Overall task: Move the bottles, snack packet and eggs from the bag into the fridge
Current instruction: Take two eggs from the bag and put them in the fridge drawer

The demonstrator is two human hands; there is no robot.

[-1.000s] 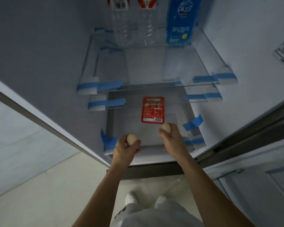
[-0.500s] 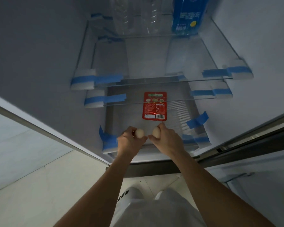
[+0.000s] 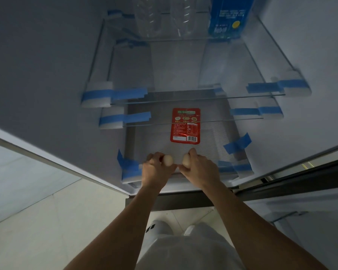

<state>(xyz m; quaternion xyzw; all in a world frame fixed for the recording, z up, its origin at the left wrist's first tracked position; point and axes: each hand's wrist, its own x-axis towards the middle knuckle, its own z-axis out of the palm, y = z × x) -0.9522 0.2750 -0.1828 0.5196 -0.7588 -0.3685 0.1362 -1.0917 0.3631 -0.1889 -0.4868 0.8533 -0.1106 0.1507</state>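
Observation:
My left hand [image 3: 156,170] grips a pale egg [image 3: 167,159], and my right hand [image 3: 198,168] grips a second egg [image 3: 186,160]. Both eggs sit side by side, nearly touching, low over the front of the ribbed bottom shelf [image 3: 144,141] of the open fridge. Just behind them a red snack packet [image 3: 185,125] lies flat on that shelf. Two clear bottles [image 3: 150,18] and a blue carton [image 3: 228,16] stand on the top glass shelf at the back.
Two glass shelves [image 3: 183,98] span the fridge above the bottom shelf, held by white foam blocks and blue tape [image 3: 113,94]. The fridge's left wall [image 3: 47,75] and right wall [image 3: 310,55] close in the space. My legs and shoes stand on the tiled floor [image 3: 47,230].
Both hands have come together and moved lower toward the front of the bottom shelf, bringing the two eggs side by side. The view has shifted closer to the fridge.

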